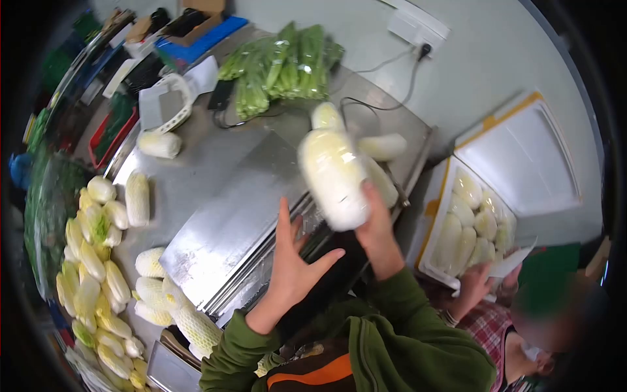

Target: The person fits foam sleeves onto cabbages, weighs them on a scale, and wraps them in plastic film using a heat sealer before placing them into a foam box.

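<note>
My right hand (379, 232) grips a pale, film-wrapped napa cabbage (332, 173) near its white base, lifted above the metal table (196, 176). The cabbage is slightly blurred and tilted, its yellowish leaf end pointing away from me. With fingers spread and nothing in it, my left hand (294, 271) hovers over the near side of the wrapping machine (212, 245), beside its film roller. Several more pale cabbages lie behind the held one, among them a wrapped one (384, 147) at the table's right end; the held cabbage partly hides them.
Bagged green vegetables (287, 68) lie at the back, near a cable (392, 104). Unwrapped cabbages (91, 261) are heaped at left; some wear foam nets (196, 323). On the right, a co-worker's hand (473, 287) is by an open foam box (428, 225) of cabbages.
</note>
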